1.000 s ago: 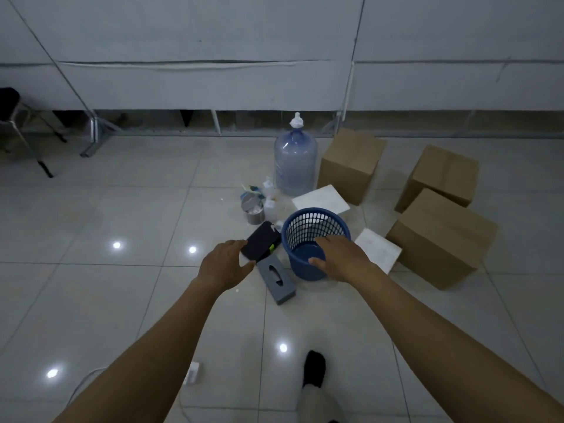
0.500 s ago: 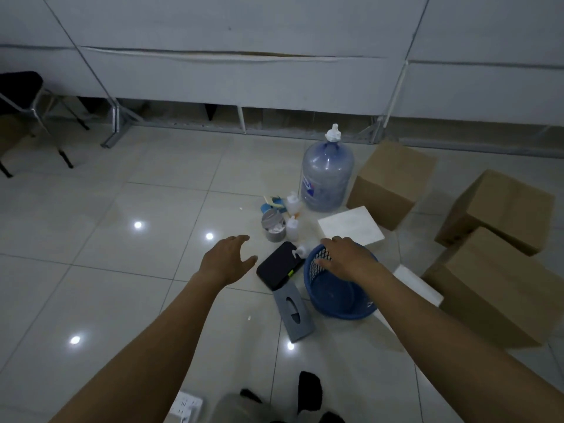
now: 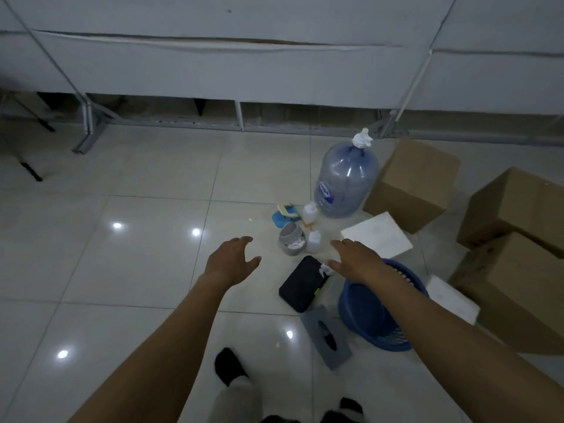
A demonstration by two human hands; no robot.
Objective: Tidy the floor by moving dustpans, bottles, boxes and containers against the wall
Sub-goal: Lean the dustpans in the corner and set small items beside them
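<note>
A large clear-blue water bottle (image 3: 345,181) stands upright on the tiled floor. In front of it lie two small white bottles (image 3: 310,212), a grey round container (image 3: 290,242), a blue dustpan-like item (image 3: 283,215), a black flat case (image 3: 302,283), a grey tissue box (image 3: 328,337) and a blue basket (image 3: 370,319). My left hand (image 3: 230,260) hovers open left of the grey container, holding nothing. My right hand (image 3: 355,260) is stretched open above the basket's far rim and the black case.
Three brown cardboard boxes (image 3: 412,181) (image 3: 518,206) (image 3: 515,288) sit at the right, with white flat slabs (image 3: 377,235) (image 3: 451,297) beside them. The wall with a metal frame (image 3: 238,117) runs along the back. My feet in dark socks (image 3: 229,366) are below.
The view has stepped closer to the pile. My right hand has left the basket's rim and reached forward over it; my left hand has moved forward and stays open.
</note>
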